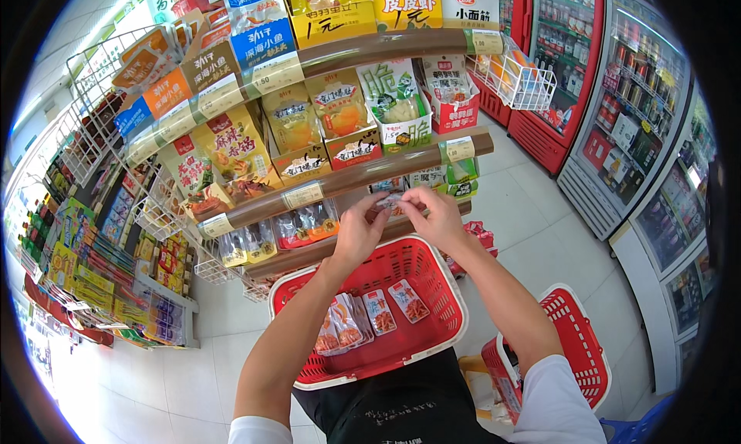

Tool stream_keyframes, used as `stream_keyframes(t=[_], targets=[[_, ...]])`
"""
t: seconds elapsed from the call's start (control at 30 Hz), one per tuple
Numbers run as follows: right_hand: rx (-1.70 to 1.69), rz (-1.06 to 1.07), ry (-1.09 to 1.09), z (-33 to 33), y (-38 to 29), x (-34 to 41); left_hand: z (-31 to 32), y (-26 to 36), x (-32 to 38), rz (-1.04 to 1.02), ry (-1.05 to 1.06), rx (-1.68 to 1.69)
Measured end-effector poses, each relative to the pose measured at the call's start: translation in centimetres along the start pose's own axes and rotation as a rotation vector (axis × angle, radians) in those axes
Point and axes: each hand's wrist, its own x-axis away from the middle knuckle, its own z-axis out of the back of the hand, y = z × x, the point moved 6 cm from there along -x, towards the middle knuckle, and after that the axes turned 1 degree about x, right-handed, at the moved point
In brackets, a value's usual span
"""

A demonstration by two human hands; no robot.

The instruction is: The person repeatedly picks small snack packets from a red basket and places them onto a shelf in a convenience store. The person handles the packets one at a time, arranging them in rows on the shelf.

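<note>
Both of my hands are raised at the front of a snack rack, just beyond a red plastic shopping basket (399, 344) with a white rim. Between the fingertips of my left hand (362, 221) and my right hand (435, 215) is a small snack packet (389, 201), partly covered by the fingers. Inside the basket, several similar packets stand in an overlapping row (343, 327) on the left. Beside that row lie one flat packet (379, 314) and another packet (410, 301), apart from each other. The basket rests against or on my black apron (399, 397); its support is hidden.
Brown shelf rails (347, 172) with price tags front the rack of bagged snacks. White wire baskets (524, 82) jut from its sides. At right, a second red basket (579, 343) stands near a wooden stool (470, 364). Glass-door drink coolers (625, 108) line the right side.
</note>
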Motion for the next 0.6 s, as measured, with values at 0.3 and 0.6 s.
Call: stream_keyframes(t=[0.3, 0.6], targets=[[-0.375, -0.48, -0.148, -0.7, -0.3, 4.8, 1.4, 0.0, 6.3, 0.108, 0.03, 0.232], [-0.489, -1.017, -0.548, -10.6, 6.0, 17.7, 0.2, -15.9, 16.4, 0.821, 0.124, 0.546]])
